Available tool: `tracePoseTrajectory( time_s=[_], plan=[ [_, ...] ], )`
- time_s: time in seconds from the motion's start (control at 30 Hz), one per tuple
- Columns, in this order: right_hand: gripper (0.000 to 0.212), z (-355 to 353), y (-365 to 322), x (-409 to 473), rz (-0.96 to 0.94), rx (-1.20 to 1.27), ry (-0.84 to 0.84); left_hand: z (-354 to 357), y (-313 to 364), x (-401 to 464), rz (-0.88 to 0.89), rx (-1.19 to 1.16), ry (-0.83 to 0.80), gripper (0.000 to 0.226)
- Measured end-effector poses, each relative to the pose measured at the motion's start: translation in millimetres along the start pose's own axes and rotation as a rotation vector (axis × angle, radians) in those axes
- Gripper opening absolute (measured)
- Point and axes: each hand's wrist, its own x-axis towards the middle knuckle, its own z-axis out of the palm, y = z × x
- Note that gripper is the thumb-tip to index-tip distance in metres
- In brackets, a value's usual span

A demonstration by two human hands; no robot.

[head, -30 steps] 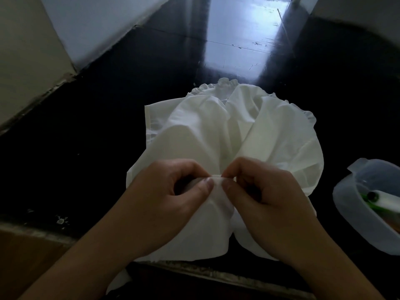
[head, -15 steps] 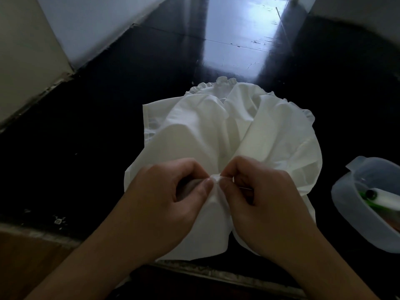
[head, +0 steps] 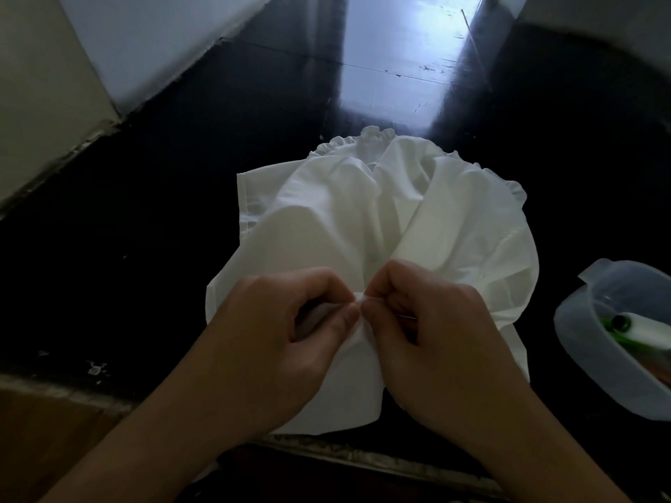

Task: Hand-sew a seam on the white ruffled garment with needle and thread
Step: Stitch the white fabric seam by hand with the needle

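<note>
On the dark floor [head: 145, 248] lies the white garment [head: 363, 219]. Both hands pinch its near fold: left hand [head: 276, 343], right hand [head: 435, 343] also holding a thin needle [head: 406, 316]. A plastic tub [head: 595, 361] with a thread spool [head: 646, 328] sits right.

On a glossy black floor [head: 181, 219] lies a white ruffled garment [head: 366, 226], its frilled edge toward 12 o'clock. At the centre, the left hand [head: 276, 343] and right hand [head: 432, 343] pinch one fold together, a thin needle [head: 406, 316] showing at the right thumb. A translucent plastic container [head: 595, 361] sits at 3 o'clock, holding a white thread spool [head: 650, 330].
</note>
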Motion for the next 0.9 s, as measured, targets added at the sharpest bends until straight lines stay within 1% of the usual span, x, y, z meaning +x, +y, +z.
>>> tracePoseTrajectory(
  time_s=[0.1,0.2,0.37,0.5,0.63,0.77,0.9],
  plan=[
    [0.012,-2,1,2,0.043,0.042,-0.031,-2,0,0,-0.014,-0.001,0.017,0.016],
    [0.019,-5,4,4,0.079,0.120,-0.065,-3,1,1,-0.037,-0.004,0.035,0.018],
    [0.021,-7,9,6,0.117,0.404,-0.158,-4,2,1,-0.063,-0.018,0.035,0.022],
    [0.021,-8,12,7,0.158,0.582,-0.215,-6,-1,3,-0.084,-0.082,0.014,0.021],
    [0.016,-8,13,8,0.170,0.703,-0.219,-7,-3,3,-0.101,-0.152,-0.026,0.021],
    [0.017,-8,14,7,0.209,0.763,-0.235,-7,-4,3,-0.111,-0.193,-0.051,0.021],
    [0.017,-3,15,6,0.261,0.894,-0.235,-8,-4,4,-0.113,-0.220,-0.067,0.021]
  ],
)
